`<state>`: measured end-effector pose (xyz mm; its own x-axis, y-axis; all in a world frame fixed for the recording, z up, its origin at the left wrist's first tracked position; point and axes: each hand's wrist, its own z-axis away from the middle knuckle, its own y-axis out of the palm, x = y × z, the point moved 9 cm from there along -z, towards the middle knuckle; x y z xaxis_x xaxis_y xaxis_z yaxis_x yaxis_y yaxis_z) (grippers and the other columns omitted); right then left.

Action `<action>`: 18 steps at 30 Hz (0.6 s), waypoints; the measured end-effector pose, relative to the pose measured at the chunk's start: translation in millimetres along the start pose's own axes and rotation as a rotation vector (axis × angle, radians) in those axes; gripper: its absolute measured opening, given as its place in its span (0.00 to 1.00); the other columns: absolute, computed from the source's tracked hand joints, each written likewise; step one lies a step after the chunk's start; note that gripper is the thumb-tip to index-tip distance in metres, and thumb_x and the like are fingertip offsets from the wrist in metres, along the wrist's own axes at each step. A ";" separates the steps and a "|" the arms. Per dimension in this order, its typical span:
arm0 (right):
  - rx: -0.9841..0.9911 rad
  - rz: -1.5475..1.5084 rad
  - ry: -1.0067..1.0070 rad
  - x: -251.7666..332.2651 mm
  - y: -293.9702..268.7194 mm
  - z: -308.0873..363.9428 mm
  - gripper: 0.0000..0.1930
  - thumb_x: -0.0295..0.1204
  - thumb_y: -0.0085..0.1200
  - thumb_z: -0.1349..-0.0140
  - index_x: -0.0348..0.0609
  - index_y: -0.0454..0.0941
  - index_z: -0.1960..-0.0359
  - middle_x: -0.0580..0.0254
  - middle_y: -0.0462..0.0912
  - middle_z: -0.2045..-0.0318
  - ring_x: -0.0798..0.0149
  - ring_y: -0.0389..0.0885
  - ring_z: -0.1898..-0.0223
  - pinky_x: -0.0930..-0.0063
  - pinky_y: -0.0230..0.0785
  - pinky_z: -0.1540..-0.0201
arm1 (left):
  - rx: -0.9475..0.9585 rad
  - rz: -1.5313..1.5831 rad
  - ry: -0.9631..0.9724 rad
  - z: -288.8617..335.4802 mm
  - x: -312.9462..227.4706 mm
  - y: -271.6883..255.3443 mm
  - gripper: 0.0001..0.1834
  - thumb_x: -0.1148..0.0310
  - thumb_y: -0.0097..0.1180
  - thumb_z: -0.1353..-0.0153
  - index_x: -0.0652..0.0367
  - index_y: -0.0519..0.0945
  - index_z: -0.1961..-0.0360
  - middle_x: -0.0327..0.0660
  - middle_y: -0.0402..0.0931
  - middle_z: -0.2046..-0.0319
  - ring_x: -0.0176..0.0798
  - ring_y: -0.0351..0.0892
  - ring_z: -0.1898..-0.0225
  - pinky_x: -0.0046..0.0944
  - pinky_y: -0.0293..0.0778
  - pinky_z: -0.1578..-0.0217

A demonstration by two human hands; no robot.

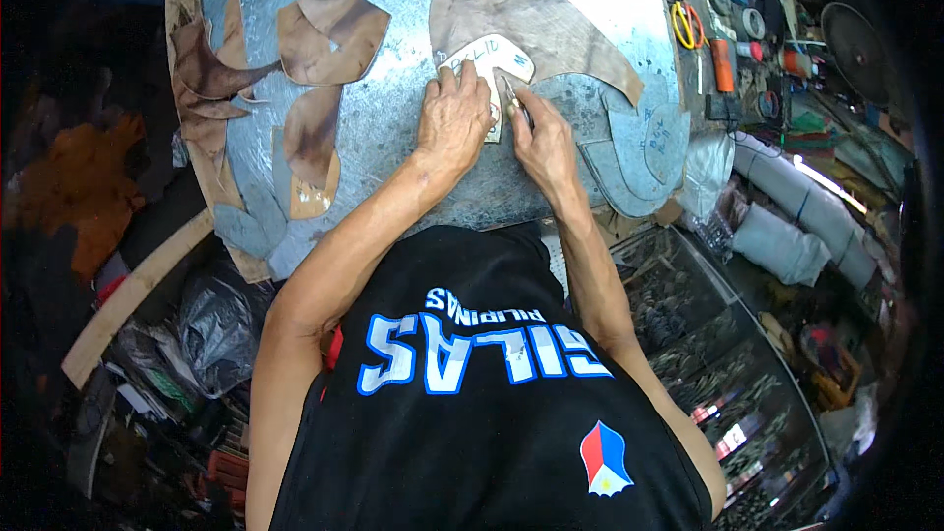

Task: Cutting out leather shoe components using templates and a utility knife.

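A piece of brown leather (531, 15) with a broad rounded end and a tapering tail lies on the metal-topped table (393, 147). On its near edge rests a white cut-out pattern piece (516, 62) with handwriting on it. My left hand (454, 118) lies over the pattern, fingers stretched out and pressing it down. My right hand (546, 143) is closed around a slim knife (509, 88), its tip at the pattern's inner edge. The hand hides most of the handle. Part of the pattern is hidden under my left fingers.
Cut brown leather pieces (334, 34) and scraps (211, 98) lie at the left. Grey-blue pattern pieces (644, 152) sit at the right. Beyond the right edge are orange-handled scissors (688, 26), tape (753, 22) and other tools. A glass case (718, 334) stands at my right.
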<state>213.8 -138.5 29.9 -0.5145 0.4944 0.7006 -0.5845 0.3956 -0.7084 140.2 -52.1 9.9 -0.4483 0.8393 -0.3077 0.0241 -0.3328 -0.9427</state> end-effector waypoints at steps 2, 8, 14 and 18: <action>0.016 0.026 -0.031 -0.6 5.8 -4.3 0.14 0.25 0.53 0.38 0.35 0.78 0.52 0.40 0.81 0.61 0.39 0.80 0.59 0.54 0.73 0.57 | -0.059 -0.014 -0.013 4.3 0.7 -6.5 0.29 0.60 0.68 0.53 0.65 0.76 0.52 0.49 0.70 0.51 0.51 0.72 0.48 0.48 0.72 0.52; -0.012 0.063 -0.087 5.4 6.9 -7.1 0.13 0.26 0.53 0.38 0.35 0.79 0.53 0.39 0.80 0.61 0.40 0.81 0.60 0.54 0.74 0.58 | -0.040 -0.024 -0.006 7.9 -3.9 -5.5 0.29 0.60 0.69 0.53 0.65 0.76 0.51 0.50 0.68 0.46 0.53 0.70 0.46 0.48 0.70 0.50; -0.005 0.118 -0.052 5.0 10.8 -7.0 0.14 0.27 0.53 0.38 0.35 0.79 0.52 0.38 0.79 0.62 0.39 0.81 0.62 0.53 0.75 0.61 | -0.063 -0.087 0.006 6.9 -6.1 -1.4 0.31 0.61 0.69 0.54 0.64 0.76 0.50 0.51 0.69 0.47 0.53 0.70 0.47 0.48 0.70 0.53; -0.032 0.140 -0.084 4.3 13.4 -7.2 0.14 0.28 0.52 0.37 0.37 0.79 0.52 0.38 0.79 0.62 0.38 0.81 0.63 0.52 0.75 0.61 | -0.054 -0.114 0.015 5.5 -6.2 0.4 0.31 0.62 0.68 0.54 0.63 0.76 0.49 0.52 0.69 0.48 0.52 0.71 0.50 0.46 0.69 0.55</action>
<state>208.2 -125.5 22.8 -0.6408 0.4804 0.5988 -0.4838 0.3529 -0.8009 138.1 -59.8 12.2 -0.4372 0.8768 -0.1999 0.0221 -0.2117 -0.9771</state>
